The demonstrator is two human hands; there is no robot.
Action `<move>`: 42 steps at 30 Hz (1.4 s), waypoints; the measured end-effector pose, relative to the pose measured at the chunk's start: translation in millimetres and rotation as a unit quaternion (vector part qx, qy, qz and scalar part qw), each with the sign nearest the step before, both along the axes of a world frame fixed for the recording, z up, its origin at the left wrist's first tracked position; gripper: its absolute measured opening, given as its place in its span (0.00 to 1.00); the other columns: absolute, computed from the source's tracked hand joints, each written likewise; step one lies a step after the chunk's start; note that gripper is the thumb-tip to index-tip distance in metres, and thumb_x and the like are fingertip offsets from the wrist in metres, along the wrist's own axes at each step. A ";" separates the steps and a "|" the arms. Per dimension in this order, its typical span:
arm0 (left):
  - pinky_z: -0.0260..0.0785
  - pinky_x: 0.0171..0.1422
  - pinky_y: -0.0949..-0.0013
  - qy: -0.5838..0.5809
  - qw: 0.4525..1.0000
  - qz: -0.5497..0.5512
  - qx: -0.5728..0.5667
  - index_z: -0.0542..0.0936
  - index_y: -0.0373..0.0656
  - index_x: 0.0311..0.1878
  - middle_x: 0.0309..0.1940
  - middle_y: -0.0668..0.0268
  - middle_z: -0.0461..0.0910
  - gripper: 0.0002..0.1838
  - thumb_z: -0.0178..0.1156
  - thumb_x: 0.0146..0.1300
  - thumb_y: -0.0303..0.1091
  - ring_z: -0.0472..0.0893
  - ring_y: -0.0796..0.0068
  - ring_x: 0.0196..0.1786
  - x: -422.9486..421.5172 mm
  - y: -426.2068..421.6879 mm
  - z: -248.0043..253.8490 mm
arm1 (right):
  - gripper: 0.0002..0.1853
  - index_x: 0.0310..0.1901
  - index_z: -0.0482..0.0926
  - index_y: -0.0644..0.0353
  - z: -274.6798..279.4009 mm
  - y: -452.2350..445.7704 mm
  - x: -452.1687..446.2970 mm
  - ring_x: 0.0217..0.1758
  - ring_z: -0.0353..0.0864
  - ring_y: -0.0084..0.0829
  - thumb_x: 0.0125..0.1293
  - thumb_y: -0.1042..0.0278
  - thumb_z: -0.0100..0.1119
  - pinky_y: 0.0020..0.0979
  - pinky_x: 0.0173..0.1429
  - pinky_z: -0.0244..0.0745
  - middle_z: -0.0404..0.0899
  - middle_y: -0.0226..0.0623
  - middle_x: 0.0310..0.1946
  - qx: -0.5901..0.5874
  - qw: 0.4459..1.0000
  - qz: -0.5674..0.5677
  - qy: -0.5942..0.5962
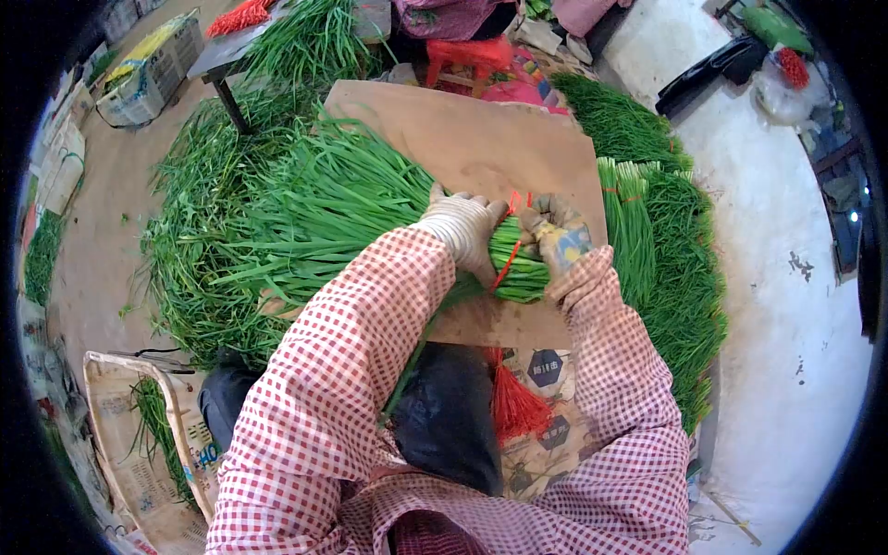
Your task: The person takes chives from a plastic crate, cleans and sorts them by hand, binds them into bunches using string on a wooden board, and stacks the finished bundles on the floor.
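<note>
A bundle of garlic chives lies across a brown board, leaves fanned to the left and cut stems to the right. My left hand, in a pale ribbed glove, wraps over the bundle from above. A red tie circles the stems just right of that hand. At the stem end, my right hand, in a worn glove with blue and yellow patches, has its fingers curled and pinched at the top of the tie. Its fingertips are partly hidden.
Finished chive bundles are stacked right of the board. Loose greens heap on the left. Red ties hang below the board's front edge. A basket stands at lower left, a red stool behind the board.
</note>
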State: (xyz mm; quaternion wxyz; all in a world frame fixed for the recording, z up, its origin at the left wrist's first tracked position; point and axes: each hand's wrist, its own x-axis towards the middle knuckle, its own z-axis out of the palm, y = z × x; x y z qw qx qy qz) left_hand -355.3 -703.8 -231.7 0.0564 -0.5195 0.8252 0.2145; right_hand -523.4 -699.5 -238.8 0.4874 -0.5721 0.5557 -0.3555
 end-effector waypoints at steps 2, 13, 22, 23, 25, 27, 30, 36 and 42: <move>0.49 0.71 0.38 0.011 1.000 0.000 0.001 0.63 0.44 0.66 0.60 0.58 0.72 0.60 0.76 0.27 0.61 0.68 0.58 0.66 0.6 1.8 3.2 | 0.16 0.52 0.73 0.63 2.9 -6.7 -0.8 0.24 0.76 0.21 0.64 0.73 0.60 0.21 0.23 0.74 0.79 0.36 0.30 0.083 0.997 0.004 -0.004; 0.46 0.71 0.34 0.039 0.999 0.001 0.000 0.65 0.45 0.65 0.59 0.58 0.72 0.57 0.76 0.28 0.60 0.68 0.59 0.67 6.9 5.0 1.1 | 0.13 0.48 0.75 0.65 22.6 -26.3 8.0 0.23 0.72 0.20 0.60 0.77 0.60 0.19 0.23 0.67 0.76 0.33 0.27 0.242 0.969 0.003 0.053; 0.45 0.71 0.33 0.067 0.998 0.008 -0.020 0.65 0.47 0.65 0.58 0.58 0.73 0.57 0.76 0.28 0.59 0.68 0.58 0.66 8.1 7.6 -1.6 | 0.13 0.47 0.76 0.63 27.1 -20.6 10.5 0.24 0.72 0.21 0.59 0.76 0.59 0.19 0.23 0.67 0.76 0.33 0.27 0.240 0.969 -0.014 0.049; 0.45 0.71 0.33 0.067 0.998 0.007 -0.021 0.65 0.47 0.65 0.58 0.58 0.73 0.57 0.76 0.28 0.59 0.68 0.58 0.66 8.4 7.0 -2.3 | 0.13 0.47 0.76 0.63 24.4 -22.9 9.9 0.24 0.72 0.21 0.59 0.76 0.59 0.19 0.23 0.67 0.76 0.33 0.27 0.240 0.970 -0.015 0.048; 0.45 0.71 0.33 0.071 0.997 0.007 -0.028 0.65 0.48 0.65 0.59 0.58 0.73 0.56 0.76 0.29 0.59 0.67 0.58 0.67 9.4 8.3 -2.3 | 0.12 0.45 0.76 0.65 19.6 -23.6 10.9 0.23 0.72 0.21 0.59 0.76 0.61 0.20 0.21 0.65 0.76 0.33 0.26 0.208 0.976 -0.036 0.061; 0.45 0.71 0.34 0.067 0.997 0.004 -0.024 0.64 0.48 0.66 0.59 0.58 0.73 0.57 0.76 0.29 0.59 0.67 0.58 0.67 9.1 8.9 1.1 | 0.11 0.43 0.75 0.67 18.0 -21.4 11.2 0.21 0.71 0.21 0.59 0.78 0.61 0.20 0.21 0.64 0.75 0.33 0.25 0.195 0.979 -0.044 0.049; 0.45 0.72 0.34 0.058 0.998 0.007 -0.030 0.64 0.48 0.66 0.59 0.58 0.72 0.57 0.76 0.29 0.59 0.67 0.58 0.67 7.0 10.1 0.2 | 0.10 0.43 0.75 0.68 10.5 -21.6 4.8 0.21 0.72 0.21 0.59 0.80 0.61 0.21 0.21 0.66 0.75 0.34 0.25 0.198 0.979 -0.027 -0.050; 0.46 0.72 0.36 0.036 0.999 0.010 -0.011 0.62 0.48 0.68 0.60 0.58 0.72 0.59 0.76 0.29 0.59 0.67 0.59 0.67 4.6 10.3 8.5 | 0.10 0.43 0.75 0.67 16.1 -12.0 17.5 0.22 0.75 0.24 0.60 0.77 0.62 0.24 0.22 0.72 0.77 0.35 0.26 0.143 0.987 -0.070 0.016; 0.45 0.72 0.37 0.021 1.000 0.019 -0.013 0.63 0.47 0.68 0.60 0.59 0.71 0.59 0.76 0.29 0.59 0.67 0.59 0.67 0.3 11.5 6.9 | 0.05 0.36 0.78 0.58 14.9 -23.9 16.4 0.17 0.69 0.19 0.64 0.67 0.57 0.21 0.18 0.64 0.74 0.29 0.22 0.143 0.978 -0.026 0.152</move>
